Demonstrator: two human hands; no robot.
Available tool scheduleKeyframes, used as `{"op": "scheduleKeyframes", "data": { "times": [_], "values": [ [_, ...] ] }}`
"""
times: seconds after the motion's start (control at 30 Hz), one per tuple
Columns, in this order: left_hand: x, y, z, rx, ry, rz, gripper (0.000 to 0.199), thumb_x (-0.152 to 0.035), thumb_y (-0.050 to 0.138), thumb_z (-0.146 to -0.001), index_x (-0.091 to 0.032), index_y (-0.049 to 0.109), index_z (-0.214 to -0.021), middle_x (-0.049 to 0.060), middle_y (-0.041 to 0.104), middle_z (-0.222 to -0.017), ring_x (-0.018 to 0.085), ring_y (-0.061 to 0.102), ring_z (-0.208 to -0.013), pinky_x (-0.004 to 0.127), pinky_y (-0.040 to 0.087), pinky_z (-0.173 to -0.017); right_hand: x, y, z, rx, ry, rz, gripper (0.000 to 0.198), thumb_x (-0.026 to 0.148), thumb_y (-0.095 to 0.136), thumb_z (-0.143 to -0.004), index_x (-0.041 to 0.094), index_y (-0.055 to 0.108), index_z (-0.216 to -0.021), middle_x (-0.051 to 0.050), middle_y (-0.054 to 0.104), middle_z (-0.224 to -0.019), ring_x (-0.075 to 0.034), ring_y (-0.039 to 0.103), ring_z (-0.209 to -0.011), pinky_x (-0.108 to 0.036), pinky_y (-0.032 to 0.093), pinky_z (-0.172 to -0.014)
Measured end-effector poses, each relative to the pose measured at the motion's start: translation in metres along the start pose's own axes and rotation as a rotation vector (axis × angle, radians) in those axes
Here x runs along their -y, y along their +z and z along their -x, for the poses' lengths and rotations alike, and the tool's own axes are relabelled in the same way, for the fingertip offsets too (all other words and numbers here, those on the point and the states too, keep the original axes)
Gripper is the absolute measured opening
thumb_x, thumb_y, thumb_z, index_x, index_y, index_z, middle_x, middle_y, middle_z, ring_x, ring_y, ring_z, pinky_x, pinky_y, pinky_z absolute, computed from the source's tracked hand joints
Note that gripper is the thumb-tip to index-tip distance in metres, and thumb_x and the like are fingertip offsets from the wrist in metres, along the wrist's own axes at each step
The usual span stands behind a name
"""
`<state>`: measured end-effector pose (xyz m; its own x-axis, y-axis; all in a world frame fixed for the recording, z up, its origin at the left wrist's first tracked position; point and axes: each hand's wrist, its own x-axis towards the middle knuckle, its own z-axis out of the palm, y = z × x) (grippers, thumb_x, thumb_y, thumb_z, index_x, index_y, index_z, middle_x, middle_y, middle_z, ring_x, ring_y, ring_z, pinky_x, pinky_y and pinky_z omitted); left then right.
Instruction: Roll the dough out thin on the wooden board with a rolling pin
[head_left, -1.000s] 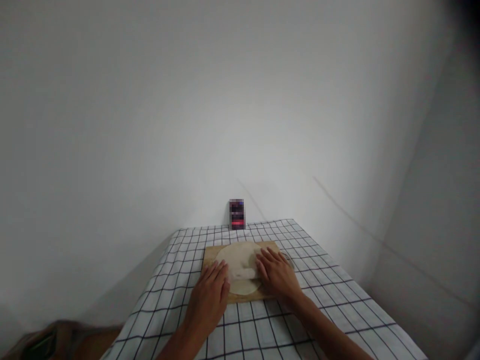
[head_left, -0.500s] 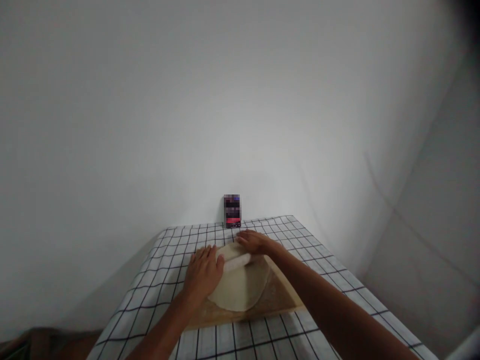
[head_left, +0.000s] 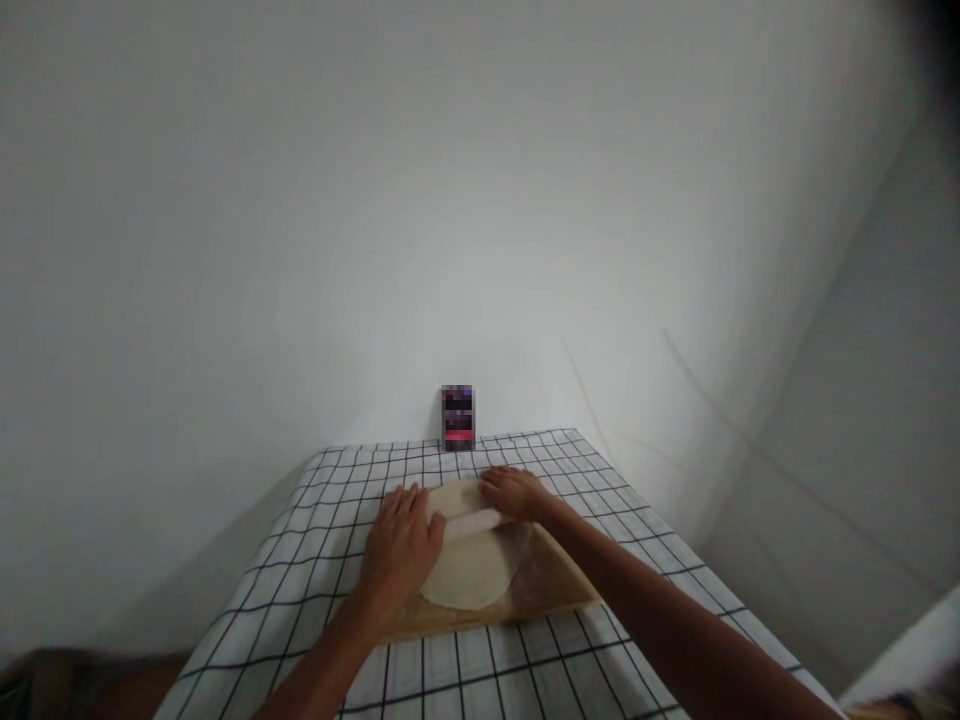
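The thin, round, cream-coloured dough sheet (head_left: pixel 474 572), lower centre, looks soft and easily torn; its rim seems safest to lift. Over the pale cylindrical rolling pin's (head_left: pixel 474 523) ends, the left hand (head_left: pixel 401 540) lies spread; the right hand's (head_left: pixel 516 492) grip I can't tell. (The dark, red-banded box (head_left: pixel 458 418) is pixelated, unreadable.)

We could pass along the left edge of the white, black-checked, cloth-covered table (head_left: pixel 292 580); toward its near right corner, our right forearm (head_left: pixel 660 625) intervenes. By the far edge, a dark rectangular object (head_left: pixel 458 420) obstructs; mid-table, our left hand (head_left: pixel 399 540) and right hand (head_left: pixel 515 493) block both ends of the pale cylindrical rolling pin (head_left: pixel 471 523).
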<state>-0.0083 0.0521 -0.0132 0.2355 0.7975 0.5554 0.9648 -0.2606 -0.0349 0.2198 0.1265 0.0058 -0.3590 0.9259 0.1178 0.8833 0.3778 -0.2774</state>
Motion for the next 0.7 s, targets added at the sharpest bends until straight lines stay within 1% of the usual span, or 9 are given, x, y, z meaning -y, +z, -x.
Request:
{"op": "scheduleKeyframes", "data": {
  "times": [0.07,0.13,0.23,0.33,0.43,0.5,0.6,0.7],
  "values": [
    [-0.003,-0.003,0.001,0.009,-0.007,0.01,0.044,-0.034,0.041,-0.096,-0.012,0.062,-0.128,0.016,0.065,-0.135,0.034,0.053,-0.134,0.053,0.039,-0.114,0.004,-0.001,0.018,-0.016,0.004,0.02,0.047,0.045,0.033,-0.103,0.025,0.056,-0.14,-0.01,0.052,-0.149,-0.028,0.046,-0.139,-0.055,0.033,-0.112],
    [-0.006,-0.007,0.003,0.02,-0.011,0.042,0.046,-0.033,0.04,-0.097,-0.01,0.062,-0.13,0.017,0.064,-0.137,0.035,0.05,-0.136,0.056,0.036,-0.115,0.009,-0.002,0.038,-0.06,-0.008,0.038,0.048,0.043,0.032,-0.104,0.023,0.054,-0.143,-0.012,0.048,-0.152,-0.028,0.041,-0.143,-0.056,0.031,-0.114],
    [-0.01,-0.012,0.007,0.015,0.018,0.112,0.045,-0.031,0.038,-0.097,-0.01,0.062,-0.129,0.017,0.064,-0.137,0.032,0.052,-0.134,0.054,0.036,-0.116,0.019,-0.004,0.07,-0.094,-0.048,0.048,0.047,0.043,0.03,-0.106,0.026,0.056,-0.141,-0.01,0.047,-0.153,-0.028,0.038,-0.144,-0.056,0.031,-0.115],
    [-0.011,-0.015,0.015,0.021,0.04,0.162,0.044,-0.03,0.037,-0.098,-0.012,0.065,-0.127,0.015,0.065,-0.135,0.029,0.058,-0.129,0.051,0.039,-0.114,0.032,-0.005,0.105,-0.099,-0.065,0.041,0.051,0.048,0.027,-0.106,0.027,0.05,-0.146,-0.008,0.042,-0.157,-0.029,0.035,-0.146,-0.058,0.03,-0.116],
    [-0.011,-0.016,0.024,0.021,0.05,0.181,0.043,-0.03,0.037,-0.098,-0.014,0.063,-0.128,0.014,0.064,-0.137,0.03,0.055,-0.131,0.055,0.038,-0.114,0.049,0.001,0.138,-0.143,-0.07,0.009,0.056,0.049,0.029,-0.105,0.023,0.039,-0.154,-0.009,0.036,-0.159,-0.028,0.032,-0.148,-0.054,0.029,-0.119],
    [-0.011,-0.016,0.03,0.012,0.058,0.188,0.042,-0.03,0.038,-0.099,-0.016,0.061,-0.131,0.013,0.062,-0.14,0.03,0.053,-0.134,0.056,0.037,-0.114,0.059,0.009,0.157,-0.187,-0.07,-0.011,0.058,0.047,0.032,-0.104,0.024,0.033,-0.157,-0.007,0.031,-0.161,-0.026,0.03,-0.149,-0.05,0.028,-0.121],
    [-0.012,-0.017,0.036,-0.008,0.082,0.196,0.042,-0.029,0.039,-0.1,-0.017,0.059,-0.134,0.012,0.061,-0.142,0.028,0.05,-0.137,0.054,0.037,-0.115,0.069,0.02,0.175,-0.227,-0.085,-0.032,0.06,0.05,0.036,-0.102,0.028,0.03,-0.158,-0.003,0.025,-0.163,-0.026,0.027,-0.15,-0.047,0.027,-0.122],
    [-0.014,-0.019,0.037,-0.002,0.072,0.187,0.042,-0.031,0.038,-0.101,-0.019,0.059,-0.135,0.011,0.06,-0.143,0.028,0.051,-0.136,0.056,0.035,-0.116,0.071,0.022,0.175,-0.23,-0.07,-0.029,0.06,0.052,0.035,-0.102,0.03,0.032,-0.158,-0.002,0.029,-0.162,-0.026,0.029,-0.149,-0.05,0.024,-0.123]
  ]
}}
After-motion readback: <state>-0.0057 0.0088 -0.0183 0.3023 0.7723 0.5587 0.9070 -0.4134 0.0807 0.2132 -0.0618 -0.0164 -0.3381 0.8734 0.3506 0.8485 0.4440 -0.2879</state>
